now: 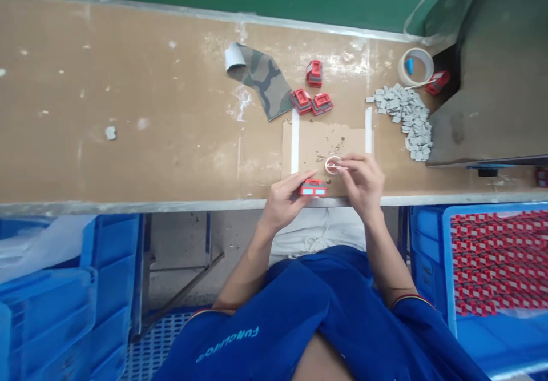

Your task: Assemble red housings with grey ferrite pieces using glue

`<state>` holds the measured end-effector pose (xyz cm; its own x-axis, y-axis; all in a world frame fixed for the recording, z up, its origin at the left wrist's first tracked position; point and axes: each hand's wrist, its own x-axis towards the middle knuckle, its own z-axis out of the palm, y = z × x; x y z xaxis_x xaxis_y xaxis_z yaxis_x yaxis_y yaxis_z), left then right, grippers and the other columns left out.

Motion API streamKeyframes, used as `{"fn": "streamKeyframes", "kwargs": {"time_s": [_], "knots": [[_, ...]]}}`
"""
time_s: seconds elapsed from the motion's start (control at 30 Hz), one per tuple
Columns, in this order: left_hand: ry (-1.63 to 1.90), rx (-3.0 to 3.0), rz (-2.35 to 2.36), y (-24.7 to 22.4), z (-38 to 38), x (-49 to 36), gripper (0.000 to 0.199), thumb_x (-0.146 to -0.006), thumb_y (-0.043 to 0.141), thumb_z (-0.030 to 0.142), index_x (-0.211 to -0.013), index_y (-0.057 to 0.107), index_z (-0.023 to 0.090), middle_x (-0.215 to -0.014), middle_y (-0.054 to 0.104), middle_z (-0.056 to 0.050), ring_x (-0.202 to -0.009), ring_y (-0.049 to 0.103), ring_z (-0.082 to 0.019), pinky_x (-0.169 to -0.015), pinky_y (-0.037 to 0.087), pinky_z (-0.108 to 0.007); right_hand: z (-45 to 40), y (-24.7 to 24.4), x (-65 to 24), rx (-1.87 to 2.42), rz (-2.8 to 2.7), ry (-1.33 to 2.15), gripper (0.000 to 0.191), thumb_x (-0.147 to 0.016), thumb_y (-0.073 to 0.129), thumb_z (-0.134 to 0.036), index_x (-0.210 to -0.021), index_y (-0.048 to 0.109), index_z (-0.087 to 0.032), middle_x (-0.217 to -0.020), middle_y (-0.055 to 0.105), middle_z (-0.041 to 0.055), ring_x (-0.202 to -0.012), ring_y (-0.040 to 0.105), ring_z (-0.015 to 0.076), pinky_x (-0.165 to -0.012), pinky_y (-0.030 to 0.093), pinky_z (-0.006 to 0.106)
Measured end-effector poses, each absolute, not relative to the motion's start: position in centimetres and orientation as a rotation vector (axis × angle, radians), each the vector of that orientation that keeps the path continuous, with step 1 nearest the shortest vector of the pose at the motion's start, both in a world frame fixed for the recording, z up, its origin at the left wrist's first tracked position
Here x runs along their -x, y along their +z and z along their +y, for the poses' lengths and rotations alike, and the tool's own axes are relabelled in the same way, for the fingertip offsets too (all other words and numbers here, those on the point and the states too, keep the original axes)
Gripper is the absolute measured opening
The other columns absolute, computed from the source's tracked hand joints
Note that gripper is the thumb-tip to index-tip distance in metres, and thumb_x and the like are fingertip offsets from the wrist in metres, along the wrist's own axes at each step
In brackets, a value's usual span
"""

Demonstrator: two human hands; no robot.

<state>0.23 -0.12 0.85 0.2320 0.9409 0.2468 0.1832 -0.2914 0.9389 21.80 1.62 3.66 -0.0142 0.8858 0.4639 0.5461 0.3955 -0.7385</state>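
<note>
My left hand [285, 201] holds a red and grey toy part [313, 188] with two pale windows, just above the table's front edge. Beside it on the right, my right hand [363, 182] pinches a thin white stick, its tip over a small round white-rimmed dish [332, 165]. Several tiny dark bits lie on a cardboard sheet [314, 135] behind the dish. Three more red parts [314, 73] stand farther back, two of them side by side.
Camouflage cloth [269, 81] lies behind my left hand. At the back right are a tape roll [415, 67], another red part [437, 83] and a pile of grey pieces [406, 115]. Blue crates [447, 255] stand below the table on both sides; the right one holds many red parts.
</note>
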Motion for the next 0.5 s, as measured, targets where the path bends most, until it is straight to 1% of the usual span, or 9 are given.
{"fn": "streamKeyframes", "kwargs": {"time_s": [0.07,0.1,0.17,0.23,0.27,0.33,0.4,0.5], "knots": [[1.133,-1.604,1.067,0.6,-0.1,0.0,0.047,-0.094,0.079,0.029,-0.14,0.073,0.019,-0.116,0.084,-0.011,-0.101,0.081,-0.021,-0.092,0.065,-0.03,1.8,3.7,-22.5,1.283,-1.731,0.43,0.023,-0.104,0.065,-0.038,-0.121,0.073,-0.026,-0.115,0.076,0.0111,-0.104,0.074,0.0247,-0.081,0.063,0.039],[1.134,-1.572,1.069,0.5,-0.1,0.2,0.049,-0.093,0.079,0.029,-0.141,0.072,0.02,-0.115,0.084,-0.01,-0.099,0.081,-0.021,-0.09,0.065,-0.03,2.0,3.8,-23.3,1.314,-1.734,0.395,0.027,-0.105,0.062,-0.04,-0.126,0.072,-0.025,-0.119,0.075,0.0125,-0.106,0.074,0.0254,-0.082,0.062,0.04],[1.139,-1.515,1.056,0.3,-0.1,0.3,0.052,-0.092,0.079,0.028,-0.143,0.071,0.021,-0.114,0.084,-0.009,-0.098,0.081,-0.02,-0.088,0.066,-0.029,3.2,4.3,-25.7,1.432,-1.716,0.268,0.028,-0.107,0.054,-0.039,-0.123,0.071,-0.024,-0.116,0.074,0.0128,-0.101,0.073,0.025,-0.081,0.061,0.039],[1.148,-1.471,1.022,0.2,-0.2,0.3,0.054,-0.092,0.079,0.025,-0.145,0.07,0.022,-0.113,0.084,-0.008,-0.097,0.082,-0.019,-0.089,0.066,-0.028,5.2,4.8,-28.8,1.587,-1.724,0.139,0.024,-0.107,0.051,-0.032,-0.114,0.072,-0.023,-0.107,0.075,0.0112,-0.095,0.072,0.0242,-0.08,0.06,0.038],[1.15,-1.45,1.006,0.2,-0.2,0.3,0.054,-0.091,0.079,0.023,-0.145,0.07,0.023,-0.112,0.085,-0.008,-0.096,0.082,-0.018,-0.09,0.067,-0.028,6.4,5.0,-30.3,1.66,-1.765,0.108,0.022,-0.105,0.051,-0.028,-0.111,0.072,-0.023,-0.106,0.074,0.0107,-0.094,0.072,0.0245,-0.082,0.059,0.039],[1.143,-1.42,0.985,0.1,-0.2,0.3,0.054,-0.091,0.08,0.023,-0.143,0.071,0.023,-0.111,0.085,-0.007,-0.096,0.082,-0.018,-0.09,0.067,-0.028,9.0,5.0,-32.7,1.781,-1.886,0.107,0.02,-0.1,0.054,-0.021,-0.111,0.071,-0.022,-0.11,0.074,0.0118,-0.098,0.071,0.0266,-0.09,0.058,0.042],[1.122,-1.407,0.981,0.1,-0.2,0.3,0.049,-0.091,0.081,0.025,-0.139,0.073,0.022,-0.111,0.085,-0.008,-0.098,0.083,-0.02,-0.09,0.067,-0.029,11.1,4.6,-34.0,1.883,-1.993,0.113,0.022,-0.096,0.055,-0.017,-0.112,0.07,-0.021,-0.115,0.073,0.0144,-0.104,0.07,0.0307,-0.097,0.056,0.047],[1.103,-1.409,0.978,0.1,-0.2,0.3,0.044,-0.091,0.081,0.029,-0.133,0.076,0.02,-0.112,0.085,-0.01,-0.1,0.083,-0.023,-0.09,0.067,-0.031,12.7,4.1,-34.1,1.988,-2.086,0.059,0.026,-0.094,0.053,-0.015,-0.114,0.07,-0.019,-0.116,0.072,0.0185,-0.109,0.068,0.0359,-0.098,0.054,0.051]]}}
